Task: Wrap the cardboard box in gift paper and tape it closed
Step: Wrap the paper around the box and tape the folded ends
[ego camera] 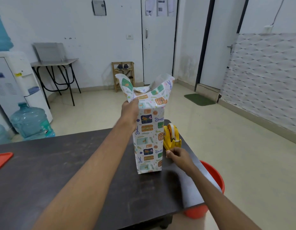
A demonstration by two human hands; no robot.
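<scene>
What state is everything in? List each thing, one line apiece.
wrapped box: upright on the table, sides covered, top open
paper flaps: standing up, unfolded, untaped
tape dispenser: upright, roll loaded
left hand: grips the left flap's base
right hand: fingers curled beside the tape dispenser, grip unclear
paper roll: rolled up, lying along the table's edge
door: closed

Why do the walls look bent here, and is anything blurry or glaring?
Head view: the wide-angle lens bows the room's edges; light is even and soft, no harsh glare; the tall box wrapped in patterned gift paper is sharp and casts only a soft shadow on the dark tabletop; far wall details look slightly soft.
</scene>
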